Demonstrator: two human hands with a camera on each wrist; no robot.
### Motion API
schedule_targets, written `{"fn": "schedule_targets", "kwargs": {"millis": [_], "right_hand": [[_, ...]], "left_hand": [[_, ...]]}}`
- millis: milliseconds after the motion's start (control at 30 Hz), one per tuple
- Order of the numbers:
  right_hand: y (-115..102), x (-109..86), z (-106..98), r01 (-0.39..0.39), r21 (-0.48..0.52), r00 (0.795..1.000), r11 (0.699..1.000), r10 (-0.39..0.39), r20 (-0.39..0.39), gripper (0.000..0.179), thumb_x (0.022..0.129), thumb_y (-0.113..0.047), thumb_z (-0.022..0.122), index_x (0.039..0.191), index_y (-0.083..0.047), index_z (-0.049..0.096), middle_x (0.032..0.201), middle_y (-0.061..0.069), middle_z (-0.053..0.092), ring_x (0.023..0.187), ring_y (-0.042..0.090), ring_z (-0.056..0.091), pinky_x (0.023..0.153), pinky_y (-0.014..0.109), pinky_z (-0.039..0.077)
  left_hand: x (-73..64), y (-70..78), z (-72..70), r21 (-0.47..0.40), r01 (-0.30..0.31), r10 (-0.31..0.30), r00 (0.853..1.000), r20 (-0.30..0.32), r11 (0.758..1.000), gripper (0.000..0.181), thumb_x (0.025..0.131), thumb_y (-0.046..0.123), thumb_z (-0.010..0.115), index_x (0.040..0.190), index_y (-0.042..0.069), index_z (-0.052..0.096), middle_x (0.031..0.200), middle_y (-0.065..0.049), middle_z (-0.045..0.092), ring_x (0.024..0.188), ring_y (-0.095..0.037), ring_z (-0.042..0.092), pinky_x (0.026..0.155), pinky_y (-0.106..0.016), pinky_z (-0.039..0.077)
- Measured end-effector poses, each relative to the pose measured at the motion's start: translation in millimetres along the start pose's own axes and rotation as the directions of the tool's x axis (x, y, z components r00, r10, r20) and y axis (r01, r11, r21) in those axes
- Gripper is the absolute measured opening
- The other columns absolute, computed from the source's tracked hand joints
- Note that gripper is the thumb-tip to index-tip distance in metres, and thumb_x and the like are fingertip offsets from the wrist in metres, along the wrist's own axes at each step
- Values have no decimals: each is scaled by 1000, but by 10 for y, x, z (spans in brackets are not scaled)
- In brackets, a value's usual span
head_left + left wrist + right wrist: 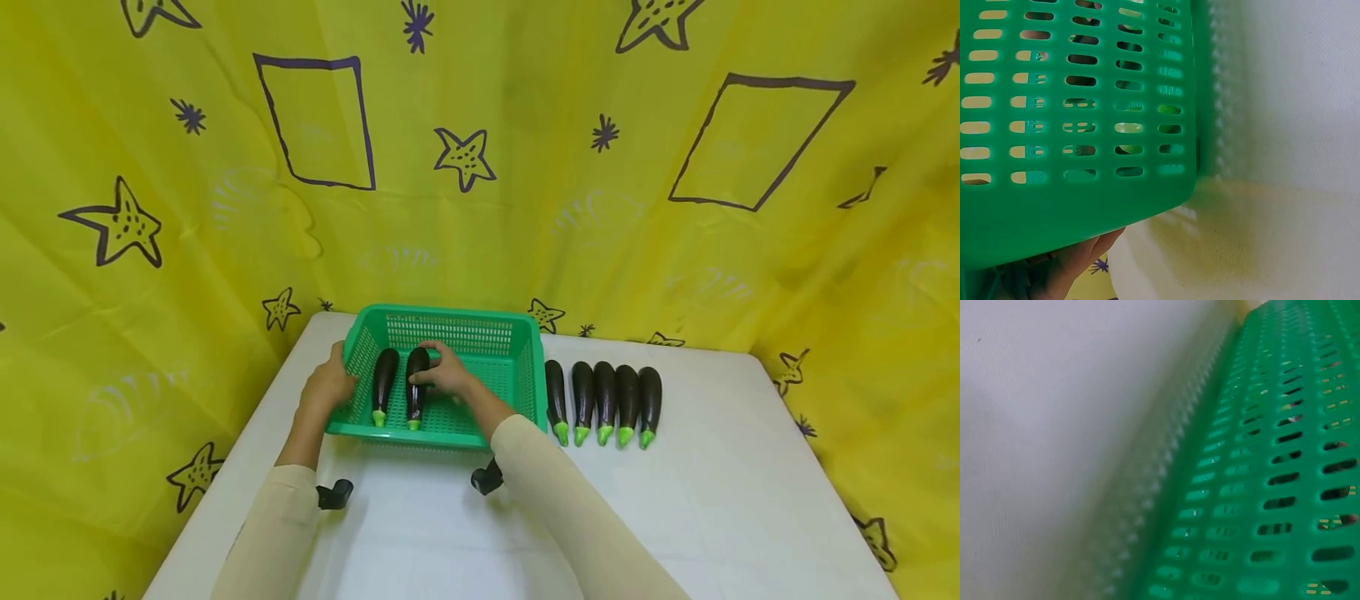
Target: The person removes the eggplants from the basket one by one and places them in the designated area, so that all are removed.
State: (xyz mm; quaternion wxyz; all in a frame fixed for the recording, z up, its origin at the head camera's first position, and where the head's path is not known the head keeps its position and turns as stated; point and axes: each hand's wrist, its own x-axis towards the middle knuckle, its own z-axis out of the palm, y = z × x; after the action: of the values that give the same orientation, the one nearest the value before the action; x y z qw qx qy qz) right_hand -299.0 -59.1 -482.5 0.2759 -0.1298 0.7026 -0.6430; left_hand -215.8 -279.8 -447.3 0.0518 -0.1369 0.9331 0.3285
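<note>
A green plastic basket with slotted walls stands on the white table. Two dark eggplants lie inside it, side by side, green stem ends toward the near wall. My right hand reaches into the basket and grips the right-hand eggplant, thumb and fingers on either side of it. The other eggplant lies to its left. At the basket's left wall, my left hand holds the rim; in the left wrist view its fingers show below the basket wall. The right wrist view shows the slotted basket wall, hiding the right hand.
To the right of the basket, several eggplants lie in a row on the white table, stems toward the near side. A yellow curtain with drawn stars hangs behind. Black wrist-camera parts show near both wrists.
</note>
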Motion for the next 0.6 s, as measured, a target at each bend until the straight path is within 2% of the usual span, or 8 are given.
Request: {"fn": "schedule_targets", "kwargs": {"millis": [333,600], "right_hand": [[-66,-53,-193,27,1,999,1000,-27,-33,76,92,7,72,160,-5,40,124,25,56,103,39,69,88,52,58],[-107,-228,-386,-10,-9,999,1000,10,-37,77,93,7,71,161,-6,39,128,28,54,113,44,65,93,58,55]], "left_hand": [[22,-20,-12,19,-13,13,1000,-16,1000,71,106,9,53,164,-1,13,140,-44,49,111,-55,60,88,-63,49],[4,-15,9,19,0,0,1000,-14,1000,72,106,8,54,164,0,12,142,-43,49,110,-53,60,87,-63,49]]}}
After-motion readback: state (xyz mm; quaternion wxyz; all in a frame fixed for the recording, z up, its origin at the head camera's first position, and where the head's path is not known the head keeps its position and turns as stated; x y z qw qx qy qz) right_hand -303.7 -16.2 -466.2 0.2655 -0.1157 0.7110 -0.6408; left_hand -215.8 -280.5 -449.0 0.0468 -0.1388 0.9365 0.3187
